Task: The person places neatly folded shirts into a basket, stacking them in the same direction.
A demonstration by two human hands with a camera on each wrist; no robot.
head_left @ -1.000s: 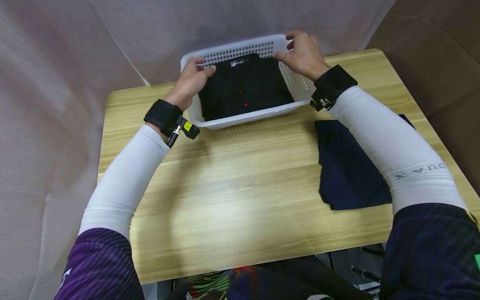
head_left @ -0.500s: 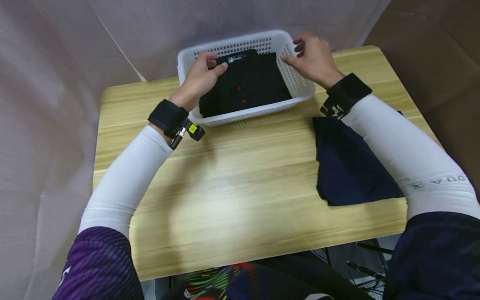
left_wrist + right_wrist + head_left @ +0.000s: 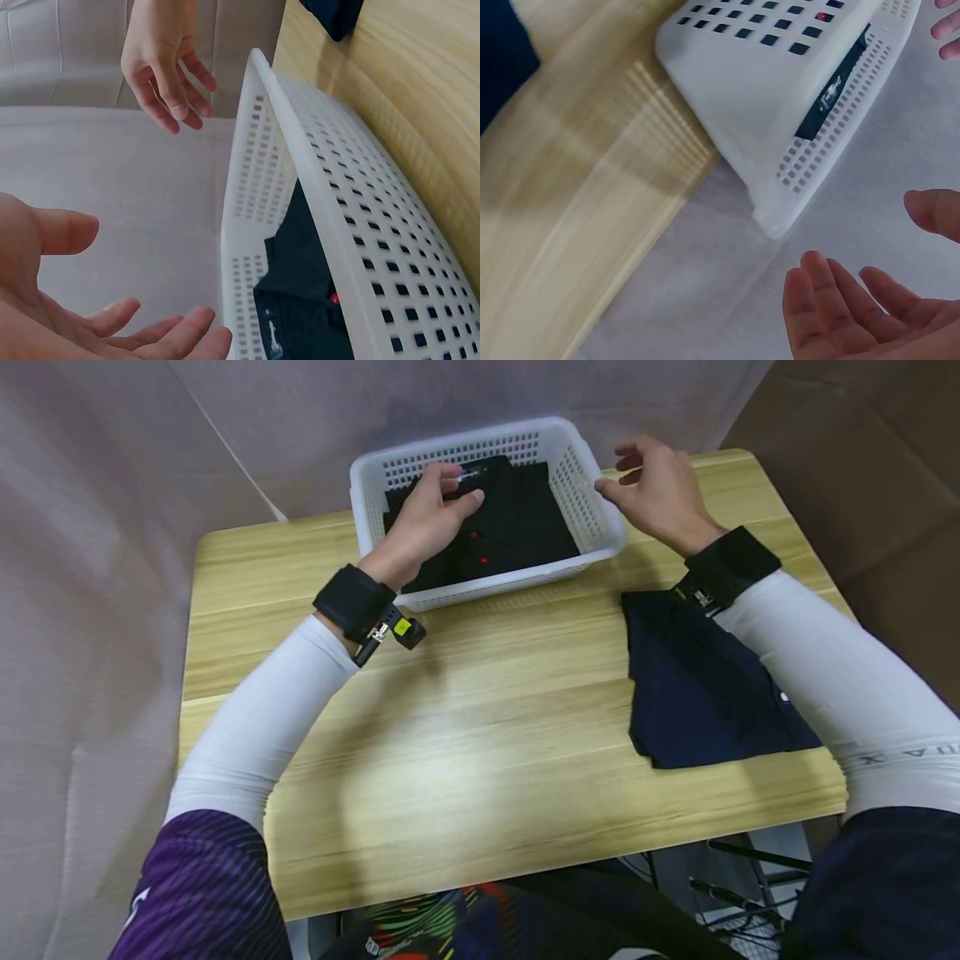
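A folded black shirt (image 3: 517, 518) with small red marks and a neck label lies inside the white plastic basket (image 3: 510, 581) at the back of the table. Above the basket's left part is my left hand (image 3: 429, 518), fingers loosely bent and holding nothing; it hides part of the shirt. My right hand (image 3: 660, 489) hovers just outside the basket's right end, thumb and fingers apart with nothing between them. Both wrist views show relaxed fingers (image 3: 165, 334) away from the perforated basket wall (image 3: 735, 90). A folded navy garment (image 3: 697, 685) lies under my right forearm.
The light wooden table (image 3: 450, 735) has rounded back corners. Grey fabric (image 3: 285, 410) hangs behind the basket and along the left, and a brown panel (image 3: 862, 485) stands at the right. Cables and dark rods (image 3: 742, 893) show below the front edge.
My right hand has moved off the basket's right rim, outward and toward me. The left hand has shifted right over the shirt. More of the navy garment shows.
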